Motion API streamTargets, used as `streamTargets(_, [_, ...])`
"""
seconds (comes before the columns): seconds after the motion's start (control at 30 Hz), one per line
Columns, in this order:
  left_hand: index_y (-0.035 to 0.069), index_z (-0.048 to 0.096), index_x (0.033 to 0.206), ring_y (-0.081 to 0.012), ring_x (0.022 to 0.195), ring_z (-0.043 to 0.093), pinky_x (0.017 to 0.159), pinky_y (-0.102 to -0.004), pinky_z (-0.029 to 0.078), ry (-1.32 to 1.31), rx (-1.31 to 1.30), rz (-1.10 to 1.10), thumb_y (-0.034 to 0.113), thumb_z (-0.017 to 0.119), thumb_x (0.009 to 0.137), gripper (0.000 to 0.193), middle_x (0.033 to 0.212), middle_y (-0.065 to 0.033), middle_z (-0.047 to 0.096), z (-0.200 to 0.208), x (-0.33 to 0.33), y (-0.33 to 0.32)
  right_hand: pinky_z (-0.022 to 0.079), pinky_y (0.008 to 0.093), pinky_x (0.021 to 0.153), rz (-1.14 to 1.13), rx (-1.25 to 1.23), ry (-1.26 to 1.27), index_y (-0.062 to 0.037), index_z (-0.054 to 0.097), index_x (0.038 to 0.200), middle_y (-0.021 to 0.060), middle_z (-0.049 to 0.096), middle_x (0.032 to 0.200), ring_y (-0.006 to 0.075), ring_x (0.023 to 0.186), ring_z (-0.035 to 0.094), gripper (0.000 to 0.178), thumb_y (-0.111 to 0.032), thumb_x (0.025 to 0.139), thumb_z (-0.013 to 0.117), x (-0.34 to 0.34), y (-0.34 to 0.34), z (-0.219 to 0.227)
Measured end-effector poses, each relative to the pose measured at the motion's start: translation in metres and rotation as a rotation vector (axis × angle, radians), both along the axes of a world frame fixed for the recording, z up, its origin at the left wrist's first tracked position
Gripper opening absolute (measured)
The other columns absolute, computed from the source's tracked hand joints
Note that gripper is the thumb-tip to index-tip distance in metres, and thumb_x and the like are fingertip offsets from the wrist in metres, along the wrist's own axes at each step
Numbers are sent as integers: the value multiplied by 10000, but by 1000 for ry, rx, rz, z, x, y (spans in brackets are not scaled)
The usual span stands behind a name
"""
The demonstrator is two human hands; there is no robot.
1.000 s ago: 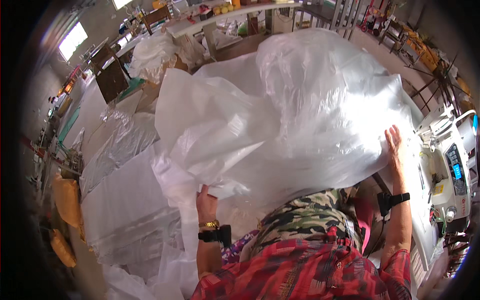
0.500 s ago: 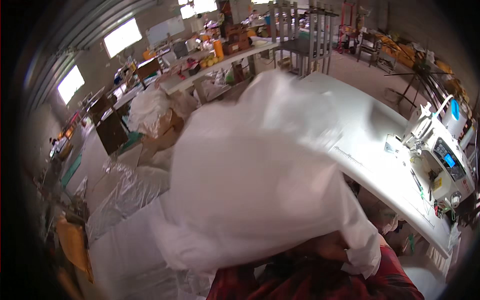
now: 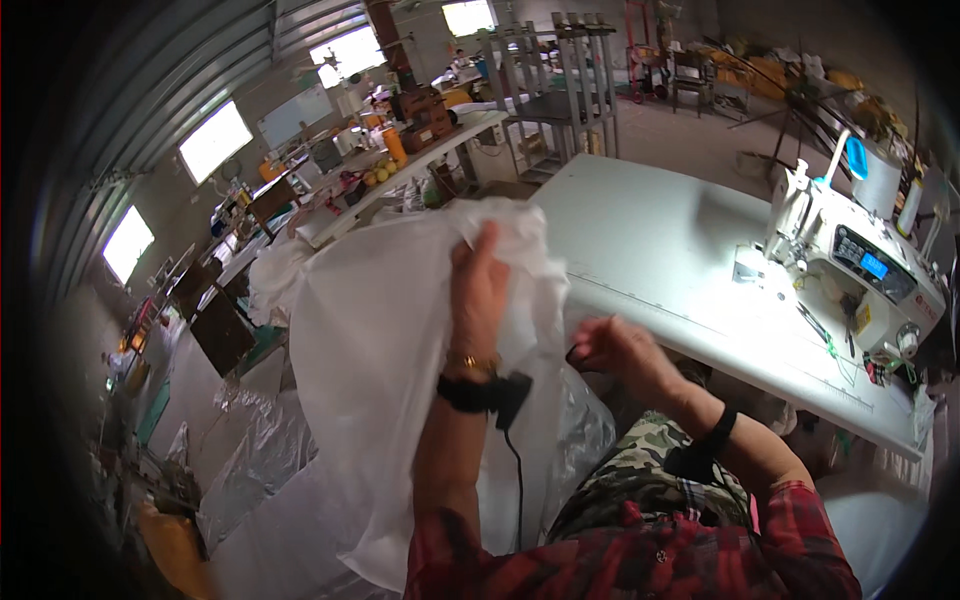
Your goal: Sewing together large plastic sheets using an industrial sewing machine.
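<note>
A large white sheet of thin, cloth-like material (image 3: 380, 330) spreads in front of me, left of the sewing table, its top edge bunched. My left hand (image 3: 478, 290) lies on its upper part, fingers stretched upward and slightly blurred. My right hand (image 3: 625, 355) is just right of the sheet, by the table's near edge. Its fingers are curled, with a small dark spot at their tips that I cannot make out. Below it hangs a clear plastic film (image 3: 585, 425). Both wrists wear black bands, and a cable hangs from the left one.
On the right stands a white sewing table (image 3: 650, 220) with a lit sewing machine (image 3: 865, 255). Small tools and green thread lie near the needle. Clear plastic and pale sheets (image 3: 260, 470) heap up at left. A metal rack (image 3: 560, 100) and a long cluttered bench (image 3: 400, 175) stand behind.
The white sheet, billowing high across my view before, has dropped and shifted left. Both hands now show, as do my legs. The view has turned slightly.
</note>
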State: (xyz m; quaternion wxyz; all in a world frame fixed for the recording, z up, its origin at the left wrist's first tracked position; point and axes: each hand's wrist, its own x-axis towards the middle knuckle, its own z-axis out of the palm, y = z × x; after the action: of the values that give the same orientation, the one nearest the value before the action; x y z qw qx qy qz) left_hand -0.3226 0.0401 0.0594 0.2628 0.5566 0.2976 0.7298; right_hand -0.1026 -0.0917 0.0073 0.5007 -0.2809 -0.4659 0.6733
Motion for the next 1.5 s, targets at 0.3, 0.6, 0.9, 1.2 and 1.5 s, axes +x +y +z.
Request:
streamTargets(0.3, [5, 615, 1166, -273, 1087, 648, 958, -444, 502, -303, 32, -907, 265, 548, 999, 316, 1181, -157, 667, 141, 13, 36, 502, 355, 771, -148, 139, -506, 17, 612, 1038, 109, 667, 886, 194, 826, 625, 403, -365, 924, 668, -47, -21, -53])
streamTargets(0.6, [34, 517, 1287, -301, 1184, 567, 979, -512, 466, -223, 69, -571, 325, 528, 996, 412, 1258, -168, 598, 175, 45, 25, 497, 417, 779, -386, 80, -748, -21, 526, 1033, 155, 601, 977, 322, 858, 634, 514, -433, 821, 751, -54, -25, -40])
streamTargets(0.9, [-22, 411, 1380, -354, 1332, 425, 1108, -607, 281, -151, 90, -481, 396, 471, 1008, 563, 1411, -209, 473, 172, 28, 45, 511, 400, 723, -353, 66, -694, 31, 559, 1008, 156, 640, 848, 262, 787, 657, 258, -218, 944, 583, -54, -20, -86])
streamTargets(1.2, [44, 530, 1368, -227, 1298, 502, 1139, -330, 293, 1233, 91, -486, 445, 728, 848, 686, 1368, -156, 565, 92, 57, -12, 449, 418, 545, -521, 377, -532, 73, 603, 738, 234, 535, 574, 254, 500, 501, 433, -276, 980, 516, 3, 34, 53])
streamTargets(1.5, [28, 669, 744, -18, 660, 480, 565, -252, 407, 1356, 167, -314, 224, 734, 868, 242, 648, 50, 546, 109, 85, -9, 492, 336, 631, -472, 151, -430, 49, 676, 933, 62, 648, 759, 136, 688, 589, 454, -397, 948, 596, 28, 37, 67])
